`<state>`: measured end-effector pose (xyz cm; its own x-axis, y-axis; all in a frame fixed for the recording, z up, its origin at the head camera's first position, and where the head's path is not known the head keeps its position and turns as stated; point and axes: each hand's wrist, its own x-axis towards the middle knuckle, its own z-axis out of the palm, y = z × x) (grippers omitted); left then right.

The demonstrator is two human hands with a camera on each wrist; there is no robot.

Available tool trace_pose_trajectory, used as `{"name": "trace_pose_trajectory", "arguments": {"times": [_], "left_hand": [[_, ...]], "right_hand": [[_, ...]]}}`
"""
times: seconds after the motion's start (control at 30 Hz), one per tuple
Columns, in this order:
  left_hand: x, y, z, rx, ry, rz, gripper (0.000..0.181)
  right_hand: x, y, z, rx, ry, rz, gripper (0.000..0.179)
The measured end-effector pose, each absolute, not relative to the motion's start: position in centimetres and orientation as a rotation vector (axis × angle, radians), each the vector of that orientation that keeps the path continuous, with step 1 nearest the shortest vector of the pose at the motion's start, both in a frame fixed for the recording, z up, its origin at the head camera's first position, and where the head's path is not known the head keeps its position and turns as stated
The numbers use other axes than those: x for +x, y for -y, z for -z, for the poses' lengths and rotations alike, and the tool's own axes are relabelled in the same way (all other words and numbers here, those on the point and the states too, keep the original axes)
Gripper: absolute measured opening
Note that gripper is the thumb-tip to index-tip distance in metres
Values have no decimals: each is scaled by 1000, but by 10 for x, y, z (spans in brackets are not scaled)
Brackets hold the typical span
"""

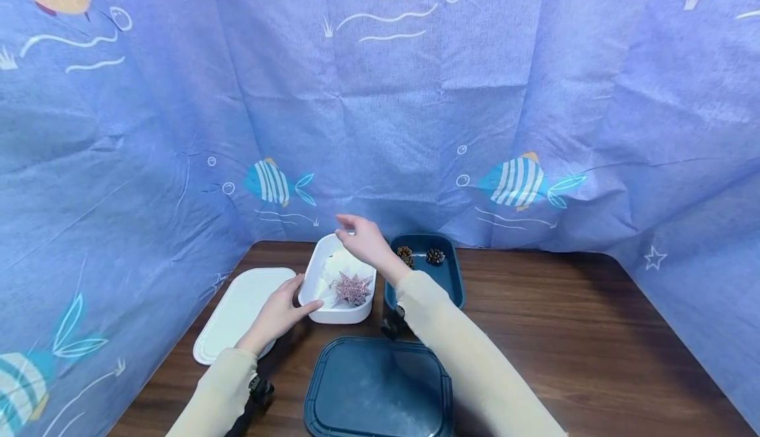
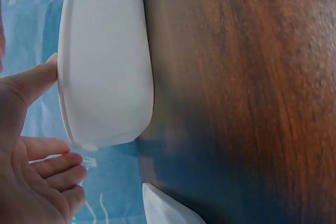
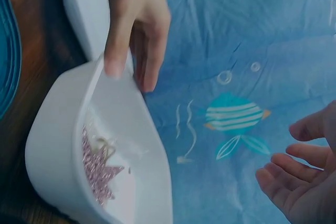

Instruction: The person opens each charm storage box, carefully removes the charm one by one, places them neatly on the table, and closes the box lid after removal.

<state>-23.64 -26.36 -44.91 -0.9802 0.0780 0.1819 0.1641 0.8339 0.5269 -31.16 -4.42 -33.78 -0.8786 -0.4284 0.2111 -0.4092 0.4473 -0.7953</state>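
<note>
A white plastic container (image 1: pixel 337 317) stands at the back left of the table, and a glittery pink star ornament (image 1: pixel 352 289) lies inside it. My left hand (image 1: pixel 280 313) touches the container's near left corner. Its thumb (image 2: pixel 39 80) rests at the rim, while the other fingers lie relaxed beside the left wall. Above the container's back right part, my right hand (image 1: pixel 368 242) hovers with its fingers (image 3: pixel 294 169) loosely bent and nothing in them. Through the right wrist view, the ornament shows a thin loop of string.
Right of the white container stands a dark blue container (image 1: pixel 456 285) holding pine cones (image 1: pixel 435 256). A white lid (image 1: pixel 240 311) lies at the left, and a dark blue lid (image 1: pixel 380 384) lies in front. A patterned blue curtain (image 1: pixel 415 133) hangs behind the wooden table (image 1: pixel 552 331).
</note>
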Motion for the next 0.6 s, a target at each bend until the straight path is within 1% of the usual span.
{"name": "trace_pose_trajectory", "arguments": {"times": [0.3, 0.5, 0.6], "left_hand": [[-237, 263, 450, -192, 2883, 905, 85], [-239, 265, 450, -195, 2874, 913, 85], [-238, 265, 450, -195, 2876, 922, 85]], "right_hand": [[-335, 54, 362, -763, -2631, 1169, 50], [-345, 62, 377, -860, -2674, 923, 43], [-348, 65, 385, -865, -2687, 839, 40]]}}
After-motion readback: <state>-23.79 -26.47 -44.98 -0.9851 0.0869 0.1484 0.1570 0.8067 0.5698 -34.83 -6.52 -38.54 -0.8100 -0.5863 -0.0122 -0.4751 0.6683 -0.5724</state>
